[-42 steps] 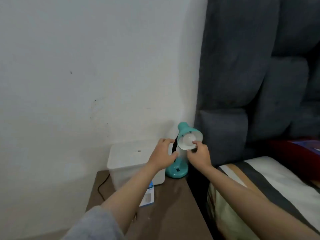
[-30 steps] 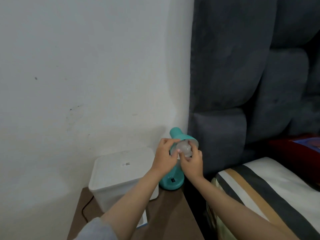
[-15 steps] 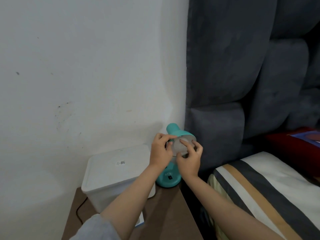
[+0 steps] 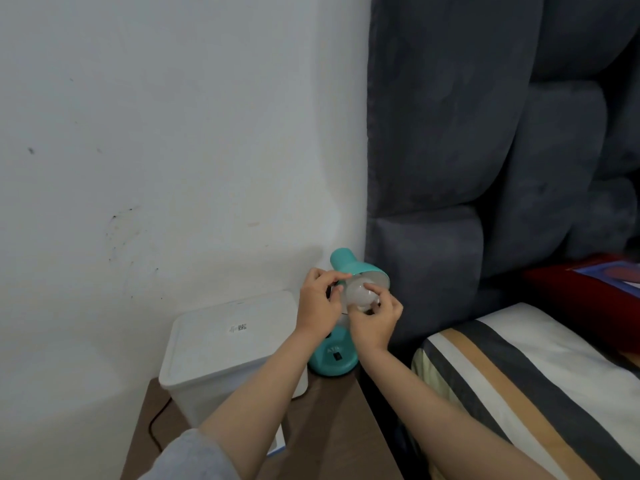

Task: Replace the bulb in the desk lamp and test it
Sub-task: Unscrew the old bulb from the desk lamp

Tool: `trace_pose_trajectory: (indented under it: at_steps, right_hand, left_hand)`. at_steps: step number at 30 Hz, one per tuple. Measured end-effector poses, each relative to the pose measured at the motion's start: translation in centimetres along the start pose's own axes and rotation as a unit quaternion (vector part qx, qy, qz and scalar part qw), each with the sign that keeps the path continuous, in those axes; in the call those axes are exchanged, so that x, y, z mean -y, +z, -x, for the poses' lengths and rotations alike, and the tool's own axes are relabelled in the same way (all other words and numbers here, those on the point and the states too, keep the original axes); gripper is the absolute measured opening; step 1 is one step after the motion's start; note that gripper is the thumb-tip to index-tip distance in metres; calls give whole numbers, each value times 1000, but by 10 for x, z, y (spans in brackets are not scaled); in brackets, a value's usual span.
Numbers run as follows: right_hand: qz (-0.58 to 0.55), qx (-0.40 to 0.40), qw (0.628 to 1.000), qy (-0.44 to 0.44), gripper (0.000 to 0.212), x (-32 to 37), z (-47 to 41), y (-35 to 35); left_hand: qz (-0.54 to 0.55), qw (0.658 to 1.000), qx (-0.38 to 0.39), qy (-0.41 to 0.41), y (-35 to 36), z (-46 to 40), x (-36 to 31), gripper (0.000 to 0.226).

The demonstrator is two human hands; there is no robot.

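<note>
A small teal desk lamp [image 4: 341, 261] stands at the back right corner of a brown bedside table [image 4: 332, 420], its shade tipped toward me. A white frosted bulb [image 4: 358, 294] sits in the mouth of the shade. My right hand [image 4: 375, 322] grips the bulb from below with its fingers around the glass. My left hand [image 4: 317, 304] pinches the left rim of the shade. The lamp's neck is hidden behind my hands; its round base [image 4: 334, 362] shows beneath them. The bulb is unlit.
A white lidded box [image 4: 221, 344] stands left of the lamp, with a black cord [image 4: 156, 424] running down beside it. A blue and white card [image 4: 278, 445] lies under my left forearm. A dark padded headboard [image 4: 485, 168] and a striped bed [image 4: 536, 393] lie to the right.
My left hand came up from the lamp's neck to the shade rim. My right hand shifted around the bulb and now cups it from below. The view swung slightly to the right.
</note>
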State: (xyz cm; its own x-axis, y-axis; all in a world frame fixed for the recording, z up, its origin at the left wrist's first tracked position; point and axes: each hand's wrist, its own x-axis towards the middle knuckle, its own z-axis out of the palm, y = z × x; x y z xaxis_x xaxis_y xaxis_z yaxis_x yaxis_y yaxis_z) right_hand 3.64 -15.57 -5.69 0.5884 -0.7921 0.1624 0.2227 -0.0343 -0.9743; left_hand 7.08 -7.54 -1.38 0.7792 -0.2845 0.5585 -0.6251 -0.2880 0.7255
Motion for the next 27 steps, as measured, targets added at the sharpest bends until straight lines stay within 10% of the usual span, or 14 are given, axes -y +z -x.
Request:
trace_pose_trajectory:
  at_steps: [27]
  right_hand:
    - [-27, -40, 994, 99, 47, 8, -3, 1]
  left_hand:
    - [-12, 1000, -2, 5, 0, 1, 1, 27]
